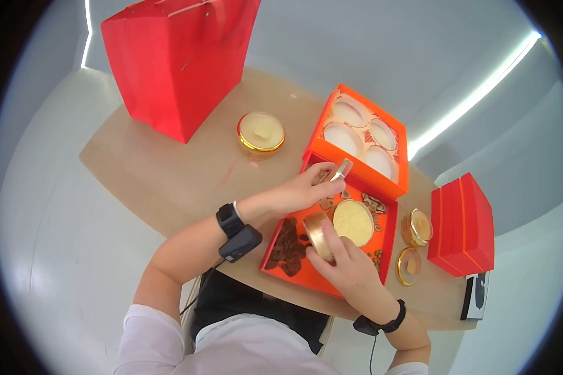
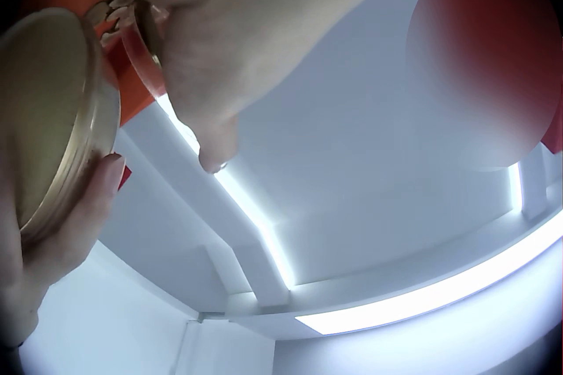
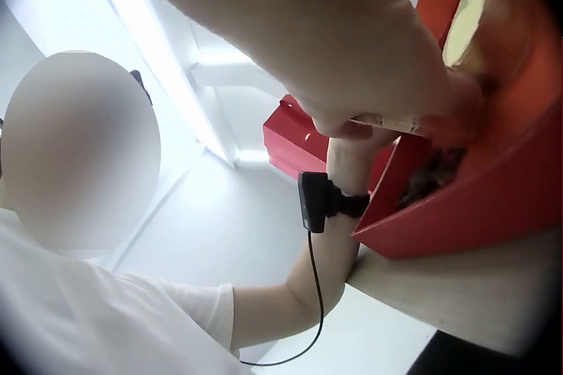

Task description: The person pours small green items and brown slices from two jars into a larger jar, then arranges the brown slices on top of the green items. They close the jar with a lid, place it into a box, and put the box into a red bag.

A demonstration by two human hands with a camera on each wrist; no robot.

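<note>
In the head view my left hand (image 1: pixel 313 187) grips a thin, gold-edged clear lid (image 1: pixel 341 172) tipped up on edge over the orange-lined red box tray (image 1: pixel 316 275). My right hand (image 1: pixel 350 265) grips a round gold jar (image 1: pixel 318 236), tilted low over the tray. The left wrist view shows the jar's pale round face (image 2: pixel 44 120) and gold rim, with fingers round its side. Beside the right hand in the tray stands an open jar of pale yellow powder (image 1: pixel 353 223). Dark brown pieces (image 1: pixel 288 247) lie at the tray's left, dried slices (image 1: pixel 373 203) at its upper right.
Behind the tray leans an orange box lid section (image 1: pixel 343 155) with four round recesses... several white recesses. A lidded jar (image 1: pixel 261 134) and red bag (image 1: pixel 181 69) stand left. At right are another jar (image 1: pixel 416 228), a loose lid (image 1: pixel 410 266) and red boxes (image 1: pixel 463 225).
</note>
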